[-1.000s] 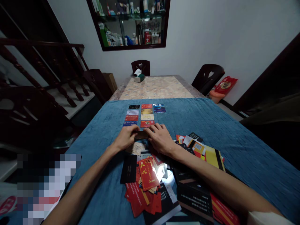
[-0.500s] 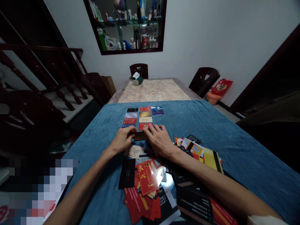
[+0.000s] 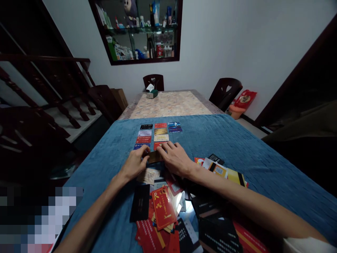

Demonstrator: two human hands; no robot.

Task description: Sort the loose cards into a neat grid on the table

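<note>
A dark brownish card (image 3: 153,156) is held between my two hands just above the blue tablecloth (image 3: 237,147). My left hand (image 3: 134,162) pinches its left end and my right hand (image 3: 174,159) grips its right end, fingers curled over it. Directly beyond the hands, several cards (image 3: 155,133) lie face up in neat rows. A loose heap of red, black and yellow cards (image 3: 168,211) is spread under and between my forearms.
Beyond the blue cloth is a patterned table top (image 3: 170,103) with a tissue box (image 3: 152,92). Dark chairs (image 3: 225,92) stand around it. A wooden stair rail (image 3: 52,77) runs at the left, and a glass wall cabinet (image 3: 137,30) hangs on the far wall.
Both hands, still on the dark card, have shifted slightly left and nearer the bottom row of laid-out cards. The camera has tilted a little, so the scene sits lower in view.
</note>
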